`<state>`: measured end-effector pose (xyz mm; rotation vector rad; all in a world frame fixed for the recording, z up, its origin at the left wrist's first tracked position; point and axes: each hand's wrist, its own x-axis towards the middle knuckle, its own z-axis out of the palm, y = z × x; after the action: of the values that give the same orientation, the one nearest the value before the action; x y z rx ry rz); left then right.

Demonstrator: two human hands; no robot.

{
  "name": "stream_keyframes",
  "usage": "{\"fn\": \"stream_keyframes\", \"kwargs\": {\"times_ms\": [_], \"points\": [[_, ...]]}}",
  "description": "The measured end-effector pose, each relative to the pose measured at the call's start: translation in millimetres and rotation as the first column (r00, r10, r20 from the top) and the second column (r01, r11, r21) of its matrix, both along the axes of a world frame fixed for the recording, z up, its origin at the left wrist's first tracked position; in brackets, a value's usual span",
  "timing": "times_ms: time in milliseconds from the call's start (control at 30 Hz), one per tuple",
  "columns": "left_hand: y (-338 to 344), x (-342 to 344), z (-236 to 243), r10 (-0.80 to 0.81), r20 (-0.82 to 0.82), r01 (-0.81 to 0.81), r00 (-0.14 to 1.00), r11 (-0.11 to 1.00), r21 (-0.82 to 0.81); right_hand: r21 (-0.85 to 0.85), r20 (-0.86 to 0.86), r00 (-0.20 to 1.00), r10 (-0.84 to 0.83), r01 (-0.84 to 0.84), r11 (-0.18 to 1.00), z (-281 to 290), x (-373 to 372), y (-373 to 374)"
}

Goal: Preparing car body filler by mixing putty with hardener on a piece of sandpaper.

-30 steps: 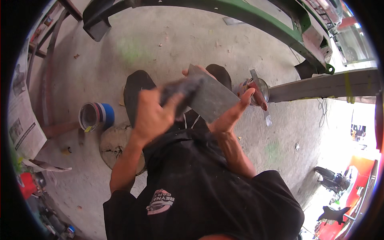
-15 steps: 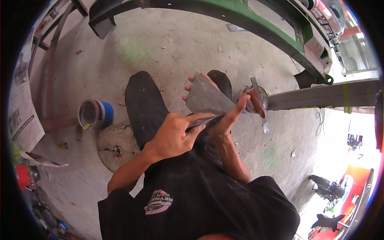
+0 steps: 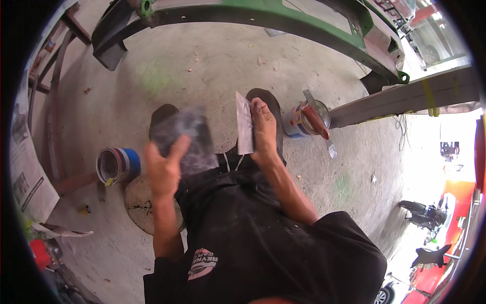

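My left hand [image 3: 164, 169] grips a dark grey piece of sandpaper [image 3: 200, 142], thumb on top, above my left thigh. Motion smears both the hand and that sheet. A second, lighter grey sandpaper piece [image 3: 245, 124] stands nearly edge-on in my right hand [image 3: 266, 129], over my right thigh. My thumb and fingers press along its right side. A gap separates the two pieces, with my lap and the floor showing between them.
A blue-and-white tin [image 3: 298, 124] at right carries a red-smeared scraper [image 3: 315, 120] across its mouth. Another open tin [image 3: 132, 162] stands left, near a round stump-like block [image 3: 152, 202]. A green metal frame [image 3: 238, 12] spans the far side; a grey beam [image 3: 405, 96] juts in from the right.
My hands were together on the sandpaper; now they are apart, each with a piece. The left hand swung left and away, and my right hand turned upright. The view shifted slightly.
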<state>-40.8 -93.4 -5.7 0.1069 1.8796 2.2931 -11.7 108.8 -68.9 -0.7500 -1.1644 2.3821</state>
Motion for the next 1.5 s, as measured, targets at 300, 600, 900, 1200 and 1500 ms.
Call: {"fn": "stream_keyframes", "kwargs": {"times_ms": [300,600,900,1200,1500], "points": [[44.9,26.3,5.7,-0.394,-0.702,-0.128,0.593,0.815,-0.566,0.033,-0.165,0.725,0.669,-0.674,0.738,28.5,1.6,0.1],[47.8,30.0,6.0,-0.441,-0.607,0.013,0.661,0.816,-0.578,-0.129,-0.573,0.629,0.525,-0.702,0.700,47.1,5.7,10.1],[43.8,14.2,20.9,-0.216,-0.334,0.121,0.918,0.951,-0.284,0.006,-0.338,0.792,0.509,-0.539,0.842,51.6,19.4,-5.5],[39.8,4.3,29.3,-0.270,-0.339,0.152,0.901,0.930,-0.335,0.082,-0.423,0.749,0.510,-0.529,0.845,51.5,25.4,-16.8],[35.7,10.2,32.2,-0.350,-0.359,0.200,0.866,0.898,-0.392,0.139,-0.394,0.742,0.542,-0.534,0.834,42.4,31.9,-18.6]]}}
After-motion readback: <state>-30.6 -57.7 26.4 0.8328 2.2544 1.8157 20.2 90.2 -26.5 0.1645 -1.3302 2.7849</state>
